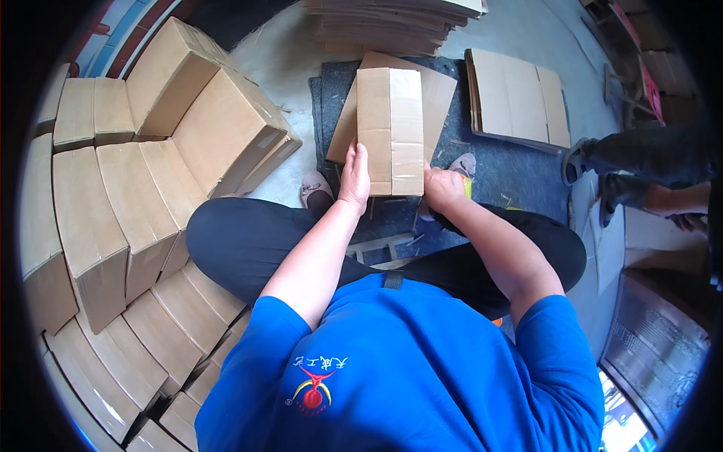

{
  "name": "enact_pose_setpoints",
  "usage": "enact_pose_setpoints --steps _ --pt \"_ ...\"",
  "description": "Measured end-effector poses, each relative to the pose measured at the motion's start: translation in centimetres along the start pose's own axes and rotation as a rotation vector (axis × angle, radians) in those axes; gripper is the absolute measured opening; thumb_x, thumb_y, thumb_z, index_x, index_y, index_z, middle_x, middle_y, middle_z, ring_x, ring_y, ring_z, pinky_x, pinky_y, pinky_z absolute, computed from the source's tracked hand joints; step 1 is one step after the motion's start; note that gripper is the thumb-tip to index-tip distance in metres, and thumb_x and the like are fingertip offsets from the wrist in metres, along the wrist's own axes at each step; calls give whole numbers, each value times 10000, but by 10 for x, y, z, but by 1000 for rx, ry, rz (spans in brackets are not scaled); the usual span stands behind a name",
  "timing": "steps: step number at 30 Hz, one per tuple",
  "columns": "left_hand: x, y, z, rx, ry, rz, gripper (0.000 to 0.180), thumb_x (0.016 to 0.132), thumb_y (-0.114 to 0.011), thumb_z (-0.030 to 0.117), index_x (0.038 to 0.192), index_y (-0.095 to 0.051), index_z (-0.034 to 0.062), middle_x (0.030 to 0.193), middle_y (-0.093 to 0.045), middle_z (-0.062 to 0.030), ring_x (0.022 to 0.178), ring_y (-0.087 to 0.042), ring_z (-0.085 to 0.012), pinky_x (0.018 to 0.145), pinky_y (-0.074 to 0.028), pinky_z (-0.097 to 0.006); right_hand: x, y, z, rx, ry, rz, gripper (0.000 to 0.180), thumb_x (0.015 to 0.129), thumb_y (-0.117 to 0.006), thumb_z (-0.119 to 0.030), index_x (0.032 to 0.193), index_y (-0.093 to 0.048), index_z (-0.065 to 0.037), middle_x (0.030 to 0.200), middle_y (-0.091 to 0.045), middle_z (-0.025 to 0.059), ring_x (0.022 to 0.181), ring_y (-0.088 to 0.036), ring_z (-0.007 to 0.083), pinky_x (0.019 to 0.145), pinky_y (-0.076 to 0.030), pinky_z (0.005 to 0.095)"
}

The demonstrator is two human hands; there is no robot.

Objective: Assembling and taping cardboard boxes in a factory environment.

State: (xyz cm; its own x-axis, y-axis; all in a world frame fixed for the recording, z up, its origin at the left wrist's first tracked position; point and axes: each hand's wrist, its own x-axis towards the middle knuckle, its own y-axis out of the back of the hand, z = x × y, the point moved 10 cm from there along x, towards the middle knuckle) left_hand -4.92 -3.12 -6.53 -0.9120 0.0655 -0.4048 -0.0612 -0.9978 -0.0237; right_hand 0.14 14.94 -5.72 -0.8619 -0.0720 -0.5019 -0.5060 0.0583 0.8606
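Observation:
A narrow brown cardboard box (374,113) stands in front of me between my knees, with a seam running down its upper face. My left hand (357,177) presses along the box's left side, thumb up near the edge and its other fingers mostly hidden behind. At the lower right corner of the box, my right hand (446,187) is curled into a fist. A bit of a yellow-green thing (468,185) shows beside that fist; what the fingers hold is hidden. Under the box lies a flat cardboard sheet (440,90).
Finished-looking cardboard boxes (113,203) are stacked at the left. Flattened cartons (520,98) lie at the right, and a cardboard pile (392,26) stands at the far side. A dark mat (497,166) covers the floor. Another person's legs (648,158) are at the right.

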Motion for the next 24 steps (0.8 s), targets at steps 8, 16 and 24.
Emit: enact_pose_setpoints --steps 8,16,24 --pt "23 23 -42 -157 391 297 768 999 -335 634 1475 -384 33 1517 -408 -163 1390 -394 -283 1136 -310 -395 -7 23 21 -33 -56 30 197 887 -561 -198 1028 -645 -89 931 -717 135 847 -716 315 711 -557 444" --pt "89 -69 151 986 -687 52 564 977 -514 382 1451 -435 87 1589 -287 -150 1487 -224 -297 1208 -171 -474 -74 7 -69 -78 189 -338 196 866 -589 -149 984 -738 -104 984 -747 110 933 -728 263 750 -568 402" --pt "112 -7 171 1032 -584 288 412 828 -718 464 1054 -680 121 1113 -643 -94 1121 -566 -285 993 -406 -460 -38 45 -7 183 -116 -303 376 853 -623 -367 1017 -728 -45 1035 -729 166 987 -707 310 846 -562 415"
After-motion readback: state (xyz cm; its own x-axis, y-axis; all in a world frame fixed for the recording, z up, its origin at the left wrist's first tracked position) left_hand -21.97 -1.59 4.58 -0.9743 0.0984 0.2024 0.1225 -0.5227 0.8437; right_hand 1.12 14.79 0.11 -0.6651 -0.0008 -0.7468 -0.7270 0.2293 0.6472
